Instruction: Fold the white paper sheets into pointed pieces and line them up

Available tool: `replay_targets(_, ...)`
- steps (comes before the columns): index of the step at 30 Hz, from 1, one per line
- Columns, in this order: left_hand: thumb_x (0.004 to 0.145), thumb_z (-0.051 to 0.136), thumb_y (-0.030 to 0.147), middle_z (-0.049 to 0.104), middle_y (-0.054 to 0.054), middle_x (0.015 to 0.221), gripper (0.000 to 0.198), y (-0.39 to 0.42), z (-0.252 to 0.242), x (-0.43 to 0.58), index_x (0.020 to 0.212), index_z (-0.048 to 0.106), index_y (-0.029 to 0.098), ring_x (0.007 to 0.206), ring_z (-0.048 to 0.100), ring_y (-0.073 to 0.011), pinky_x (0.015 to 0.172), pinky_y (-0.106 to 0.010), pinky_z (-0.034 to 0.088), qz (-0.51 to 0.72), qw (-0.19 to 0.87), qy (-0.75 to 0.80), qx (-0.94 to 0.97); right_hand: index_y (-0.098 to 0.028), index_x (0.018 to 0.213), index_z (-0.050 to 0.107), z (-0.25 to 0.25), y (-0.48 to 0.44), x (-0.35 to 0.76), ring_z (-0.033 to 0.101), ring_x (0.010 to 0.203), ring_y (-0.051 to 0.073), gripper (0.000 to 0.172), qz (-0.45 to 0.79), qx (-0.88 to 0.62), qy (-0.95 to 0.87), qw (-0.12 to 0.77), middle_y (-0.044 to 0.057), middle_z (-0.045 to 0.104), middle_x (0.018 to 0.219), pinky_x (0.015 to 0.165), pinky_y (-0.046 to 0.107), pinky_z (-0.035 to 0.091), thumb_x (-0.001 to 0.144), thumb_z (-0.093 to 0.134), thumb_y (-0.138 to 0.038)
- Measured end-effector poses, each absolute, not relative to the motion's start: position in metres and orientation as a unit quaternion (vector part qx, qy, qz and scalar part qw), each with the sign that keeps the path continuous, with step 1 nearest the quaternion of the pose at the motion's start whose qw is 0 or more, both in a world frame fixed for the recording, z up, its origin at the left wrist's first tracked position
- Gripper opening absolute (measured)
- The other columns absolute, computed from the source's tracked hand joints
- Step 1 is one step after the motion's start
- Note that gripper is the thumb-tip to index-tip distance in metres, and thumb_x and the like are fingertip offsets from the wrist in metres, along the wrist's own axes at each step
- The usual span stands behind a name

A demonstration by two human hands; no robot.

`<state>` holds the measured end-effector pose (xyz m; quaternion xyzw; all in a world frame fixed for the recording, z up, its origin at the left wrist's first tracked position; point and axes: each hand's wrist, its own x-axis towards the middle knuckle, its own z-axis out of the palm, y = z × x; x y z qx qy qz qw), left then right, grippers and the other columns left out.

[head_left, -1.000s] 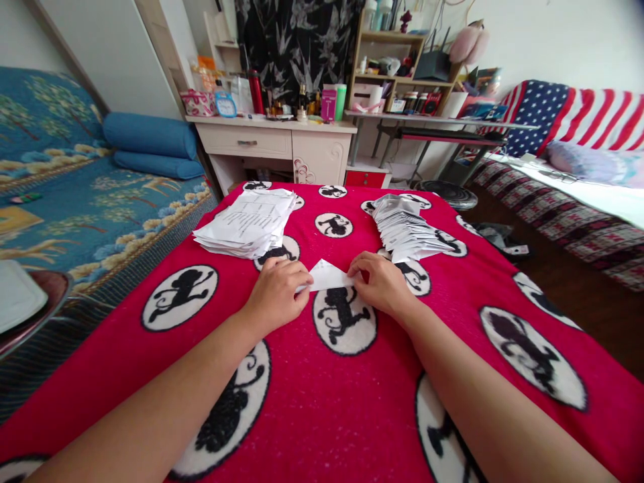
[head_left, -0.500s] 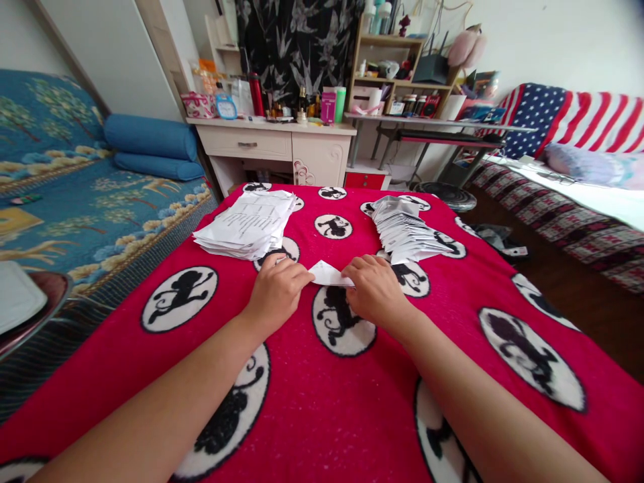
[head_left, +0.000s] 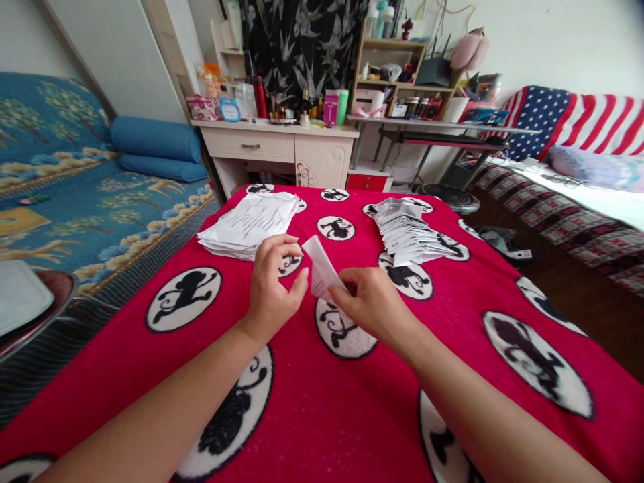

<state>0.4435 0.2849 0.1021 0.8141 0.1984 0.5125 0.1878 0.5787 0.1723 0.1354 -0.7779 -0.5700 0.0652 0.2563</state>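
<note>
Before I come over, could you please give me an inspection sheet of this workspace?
Surface: red cloth with monkey-patterned ovals.
Job's things: folded paper between the hands; printed sheets stacked left, folded pile right.
Clutter: red bottle and pink box among items on the dresser.
Hands: left hand open beside the folded paper; right hand gripping it.
Cables: thin wires against the wall.
Surroundings: blue sofa left, bed right.
</note>
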Motion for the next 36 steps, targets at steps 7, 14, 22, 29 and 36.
replay_targets(7,0.089,0.054,0.036,0.065,-0.003,0.079,0.021,0.279,0.086,0.453,0.084,0.061,0.017,0.075,0.062,-0.0153,0.068,-0.026,0.049,0.318,0.495,0.180,0.789,-0.020,0.078,0.053,0.114,0.175,0.577,0.050,0.058,0.013,0.003,-0.004,-0.753,-0.573,0.322,0.001,0.060,0.069,0.053,0.025,0.027,0.078,0.055,-0.022)
replay_targets(14,0.092,0.047,0.041,0.048,0.002,0.065,0.033,0.282,0.089,0.448,0.070,0.051,0.017,0.065,0.046,-0.0119,0.062,-0.024,0.038,0.291,0.504,0.158,0.798,-0.020,0.089,0.051,0.107,0.174,0.578,0.053,0.062,0.013,0.023,0.154,-0.683,-0.617,0.359,-0.001,0.059,0.072,0.057,0.024,0.034,0.083,0.060,-0.040)
replay_targets(22,0.094,0.042,0.042,0.042,0.003,0.067,0.035,0.281,0.086,0.447,0.070,0.047,0.017,0.067,0.041,-0.0123,0.064,-0.024,0.035,0.278,0.527,0.152,0.788,-0.018,0.084,0.052,0.105,0.176,0.583,0.050,0.068,0.013,0.030,0.207,-0.628,-0.625,0.415,0.000,0.056,0.074,0.062,0.026,0.036,0.094,0.044,-0.045)
replay_targets(29,0.095,0.041,0.041,0.050,0.001,0.072,0.032,0.279,0.088,0.446,0.076,0.052,0.017,0.072,0.047,-0.0139,0.068,-0.024,0.038,0.269,0.539,0.144,0.785,-0.019,0.082,0.051,0.110,0.174,0.581,0.050,0.068,0.014,0.023,0.218,-0.631,-0.618,0.415,0.000,0.055,0.072,0.063,0.026,0.037,0.095,0.043,-0.036)
replay_targets(36,0.094,0.042,0.039,0.047,0.002,0.067,0.032,0.277,0.089,0.446,0.071,0.048,0.017,0.067,0.045,-0.0120,0.062,-0.022,0.037,0.271,0.539,0.139,0.785,-0.018,0.084,0.053,0.110,0.176,0.579,0.050,0.068,0.013,0.017,0.188,-0.632,-0.626,0.416,0.001,0.057,0.076,0.064,0.025,0.036,0.092,0.038,-0.021)
